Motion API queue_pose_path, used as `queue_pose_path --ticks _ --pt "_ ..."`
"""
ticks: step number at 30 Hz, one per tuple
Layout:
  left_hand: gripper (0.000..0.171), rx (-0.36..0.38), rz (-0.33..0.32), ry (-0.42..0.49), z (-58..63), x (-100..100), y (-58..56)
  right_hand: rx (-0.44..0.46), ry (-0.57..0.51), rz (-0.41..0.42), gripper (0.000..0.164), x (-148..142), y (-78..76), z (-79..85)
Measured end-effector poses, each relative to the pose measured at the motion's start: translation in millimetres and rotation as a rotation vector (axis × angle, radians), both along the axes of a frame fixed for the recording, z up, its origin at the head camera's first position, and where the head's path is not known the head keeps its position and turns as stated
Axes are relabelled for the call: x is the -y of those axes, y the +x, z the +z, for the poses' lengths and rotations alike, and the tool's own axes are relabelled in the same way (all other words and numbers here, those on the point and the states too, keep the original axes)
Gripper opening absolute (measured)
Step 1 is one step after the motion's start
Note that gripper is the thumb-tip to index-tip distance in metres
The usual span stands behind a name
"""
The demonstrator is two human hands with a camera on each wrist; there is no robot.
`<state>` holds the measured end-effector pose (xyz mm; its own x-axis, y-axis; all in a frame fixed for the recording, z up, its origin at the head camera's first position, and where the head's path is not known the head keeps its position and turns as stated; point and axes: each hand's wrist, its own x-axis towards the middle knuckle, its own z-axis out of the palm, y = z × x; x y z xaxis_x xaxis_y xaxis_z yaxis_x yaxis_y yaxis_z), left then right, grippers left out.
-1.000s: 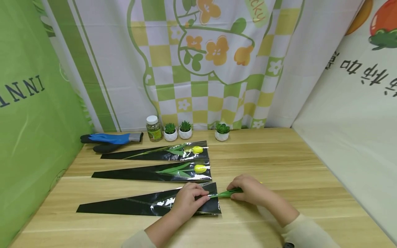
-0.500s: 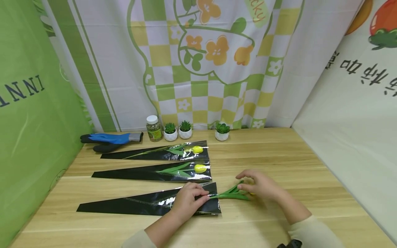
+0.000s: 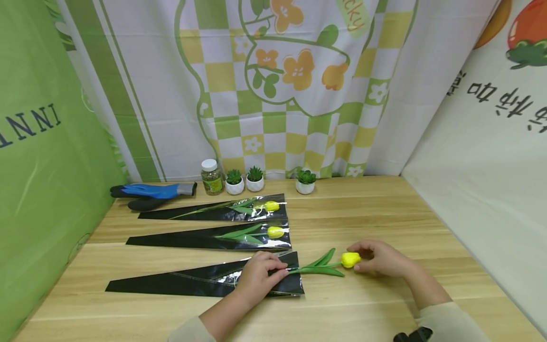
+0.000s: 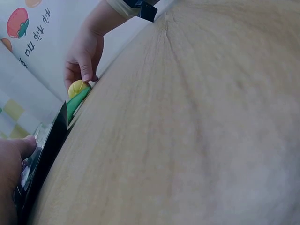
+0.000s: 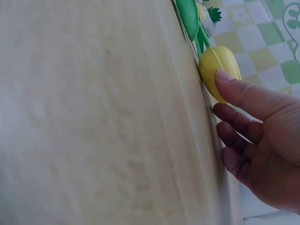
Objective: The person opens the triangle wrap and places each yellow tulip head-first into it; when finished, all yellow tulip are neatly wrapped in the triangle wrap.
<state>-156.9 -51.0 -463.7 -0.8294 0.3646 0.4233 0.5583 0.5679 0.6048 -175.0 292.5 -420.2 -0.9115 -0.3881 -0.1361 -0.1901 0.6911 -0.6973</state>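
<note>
An artificial yellow tulip (image 3: 350, 260) with green leaves lies with its stem end at the mouth of the nearest black-and-clear flower sleeve (image 3: 145, 286). On that mouth is my left hand (image 3: 261, 278), thumb and fingers holding the sleeve where the stem enters. My right hand (image 3: 382, 259) has its thumb and fingers at the bloom; in the right wrist view the thumb lies on the yellow bloom (image 5: 220, 63) and the index fingertip is hidden behind it. Two more sleeves, the middle one (image 3: 179, 240) and the far one (image 3: 205, 212), each contain a yellow tulip.
At the back stand a white-capped jar (image 3: 212, 178) and several small potted succulents, one (image 3: 305, 183) set apart on the right. Blue-and-black gloves (image 3: 151, 192) lie at the back left. Fabric walls enclose the wooden table (image 3: 384, 213).
My right hand has let go of the leaves and moved right to the bloom. The leaves have spread apart and the bloom has come into view. My left hand stays in place.
</note>
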Motion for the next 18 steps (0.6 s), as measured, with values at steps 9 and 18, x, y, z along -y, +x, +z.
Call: queue_pose_path --ticks 9,18 --pt "0.011 0.005 0.007 -0.015 2.5 0 0.4 0.011 -0.029 0.002 0.036 15 2.6 -3.0" --pt "0.012 -0.007 0.017 -0.018 6.7 0 1.2 0.024 -0.077 -0.005 0.032 48 4.2 -2.6"
